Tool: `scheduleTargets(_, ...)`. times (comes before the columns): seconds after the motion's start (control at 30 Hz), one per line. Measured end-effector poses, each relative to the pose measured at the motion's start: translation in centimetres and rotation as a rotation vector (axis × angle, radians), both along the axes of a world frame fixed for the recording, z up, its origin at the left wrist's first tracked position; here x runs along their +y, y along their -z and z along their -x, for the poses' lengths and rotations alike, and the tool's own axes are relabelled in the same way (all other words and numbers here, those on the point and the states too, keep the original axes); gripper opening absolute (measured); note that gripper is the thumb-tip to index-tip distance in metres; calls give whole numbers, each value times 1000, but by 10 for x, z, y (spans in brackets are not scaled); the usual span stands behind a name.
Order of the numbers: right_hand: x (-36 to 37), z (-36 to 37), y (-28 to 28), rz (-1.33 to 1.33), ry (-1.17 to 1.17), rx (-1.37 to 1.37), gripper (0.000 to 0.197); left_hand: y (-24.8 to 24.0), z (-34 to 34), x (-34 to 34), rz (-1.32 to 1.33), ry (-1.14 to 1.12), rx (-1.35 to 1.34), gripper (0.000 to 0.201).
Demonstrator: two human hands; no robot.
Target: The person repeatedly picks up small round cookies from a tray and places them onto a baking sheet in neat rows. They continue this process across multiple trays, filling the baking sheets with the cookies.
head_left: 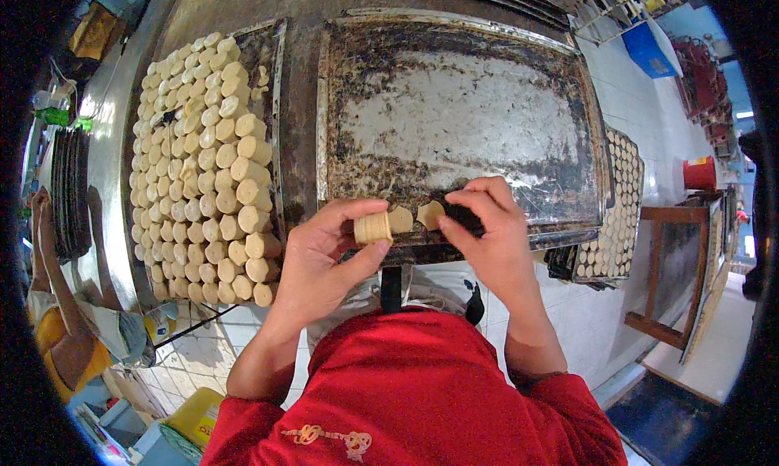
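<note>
My left hand (pixel 320 255) is closed round a short stack of pale dough rounds (pixel 373 229), thumb on the near side and fingers on the far side. Between thumb and forefinger, my right hand (pixel 499 235) pinches one thin dough round (pixel 430 214). Both hands hover over the near edge of a worn, blackened baking tray (pixel 462 117). Another flat dough round (pixel 400 219) shows just beside the left hand's stack; whether it lies on the tray or is held I cannot tell.
Many stacks of dough rounds (pixel 227 158) fill a board on the left. A tray covered with rounds (pixel 613 198) sits lower, beyond the table's right side. A wooden frame (pixel 653 271), a red bucket (pixel 699 174) and a blue crate (pixel 649 52) stand right. Another person's arm (pixel 53 263) shows far left.
</note>
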State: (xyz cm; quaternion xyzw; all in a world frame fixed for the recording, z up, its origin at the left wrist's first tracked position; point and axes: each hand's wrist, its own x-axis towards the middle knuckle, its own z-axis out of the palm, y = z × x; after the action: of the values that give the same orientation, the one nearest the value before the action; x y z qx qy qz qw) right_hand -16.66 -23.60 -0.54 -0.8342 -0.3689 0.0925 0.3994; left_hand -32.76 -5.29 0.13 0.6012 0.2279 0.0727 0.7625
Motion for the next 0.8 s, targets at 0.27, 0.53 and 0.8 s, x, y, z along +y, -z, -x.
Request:
scheduleTargets(0.27,3,-3,-5,-54,-93,-15,28,2,-15,-10,-170,39,31,36)
scheduleTargets(0.53,-4,-4,-6,-149,-179,261,22,-4,-20,-25,-137,53,27,39)
scheduleTargets(0.8,-22,-7,0,-136,-83,-50,17,-11,-26,-32,-98,93,50,39)
